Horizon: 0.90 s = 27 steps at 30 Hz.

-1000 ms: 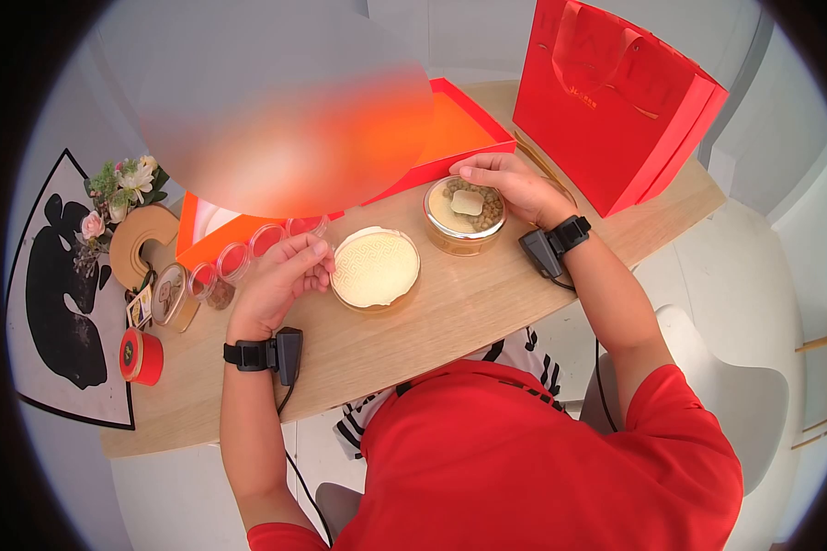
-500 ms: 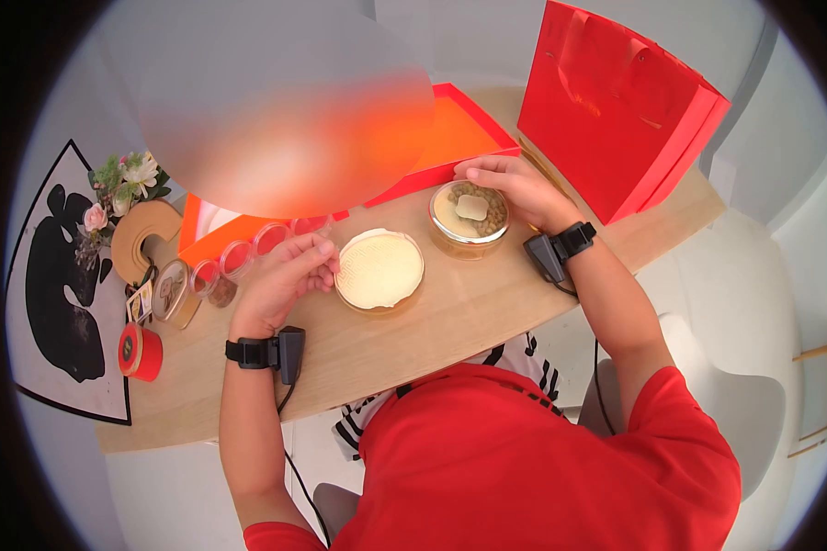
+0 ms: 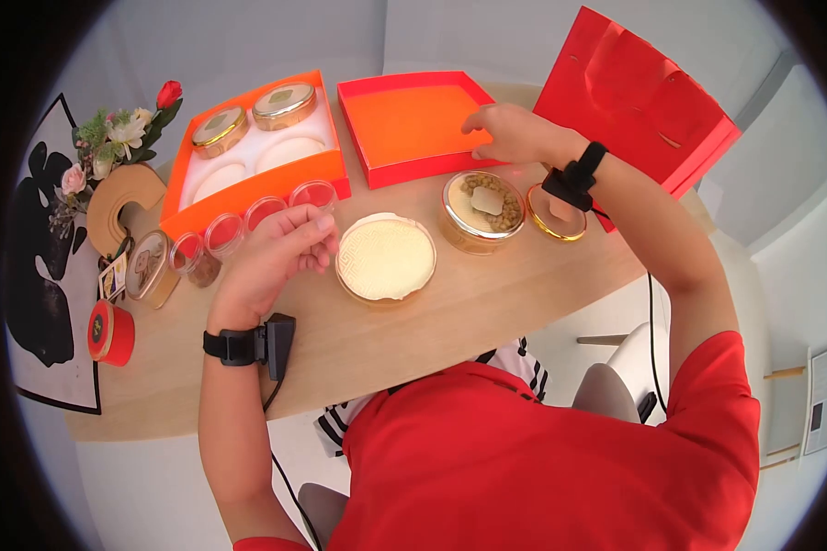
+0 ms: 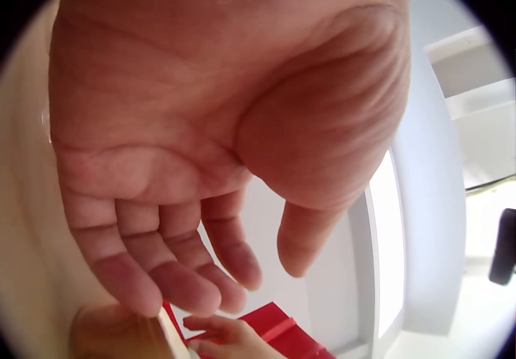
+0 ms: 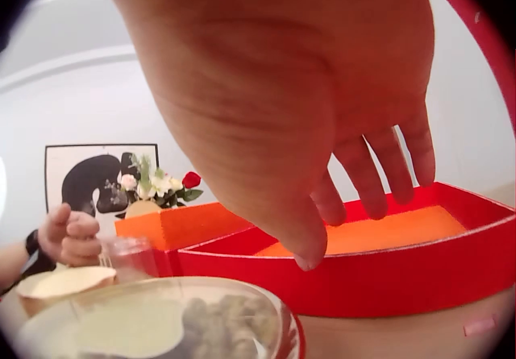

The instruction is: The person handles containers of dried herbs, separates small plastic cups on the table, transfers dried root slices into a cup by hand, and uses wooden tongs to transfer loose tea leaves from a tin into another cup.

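Observation:
My left hand hovers beside a round jar topped with a cream textured sheet. Its fingers are loosely bent and hold nothing; in the left wrist view the thumb stands apart from the fingers. Over the near side of a red tray-like box with an orange inside, my right hand reaches with spread fingers. Nothing is in its grasp in the right wrist view. Below that hand stands a clear-topped jar of greenish-brown pellets with a pale label, and right of it lies a gold-rimmed round lid.
An orange box at the back left holds two gold-rimmed jars in white padding. Several clear cups, an oval container and a red tin line the left side. Flowers stand behind them. A red gift bag stands back right.
My right hand has left the pellet jar and moved up and away to the red box. The blurred patch over the boxes is gone. My left hand stays by the cream-topped jar.

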### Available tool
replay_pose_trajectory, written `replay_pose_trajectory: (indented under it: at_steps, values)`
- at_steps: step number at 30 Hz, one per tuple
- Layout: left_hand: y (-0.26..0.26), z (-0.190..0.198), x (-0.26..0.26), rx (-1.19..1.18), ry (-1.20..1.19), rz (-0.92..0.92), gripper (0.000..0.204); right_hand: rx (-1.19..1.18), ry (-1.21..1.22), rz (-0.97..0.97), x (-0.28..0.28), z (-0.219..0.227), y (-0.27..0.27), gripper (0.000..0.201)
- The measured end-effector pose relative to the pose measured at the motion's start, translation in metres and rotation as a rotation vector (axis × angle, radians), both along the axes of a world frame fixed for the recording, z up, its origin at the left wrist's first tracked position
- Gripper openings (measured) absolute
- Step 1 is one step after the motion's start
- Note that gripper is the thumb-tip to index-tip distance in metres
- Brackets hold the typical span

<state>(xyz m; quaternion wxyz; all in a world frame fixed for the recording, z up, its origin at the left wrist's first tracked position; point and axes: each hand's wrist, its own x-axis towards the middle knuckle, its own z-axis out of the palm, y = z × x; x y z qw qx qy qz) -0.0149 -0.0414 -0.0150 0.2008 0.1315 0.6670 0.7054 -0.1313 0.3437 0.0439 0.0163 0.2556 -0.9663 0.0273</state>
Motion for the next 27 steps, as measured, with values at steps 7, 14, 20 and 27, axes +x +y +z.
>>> replay_pose_trajectory:
  at_steps: [7,14,20,27]
  values:
    - [-0.005,-0.003,-0.003,-0.004,-0.034,0.037,0.021,0.175,-0.174,0.029,-0.023,-0.013,-0.009,0.034]
    - [0.0,-0.003,0.002,-0.009,-0.06,0.029,0.018,0.131,-0.038,0.168,-0.041,-0.022,-0.01,0.024]
    - [-0.001,0.002,0.007,-0.028,-0.131,0.015,0.019,-0.033,0.002,0.215,-0.073,-0.038,-0.02,0.022]
    - [0.002,0.007,0.013,0.039,-0.171,0.033,0.043,-0.02,-0.062,0.161,-0.073,-0.036,-0.021,0.022]
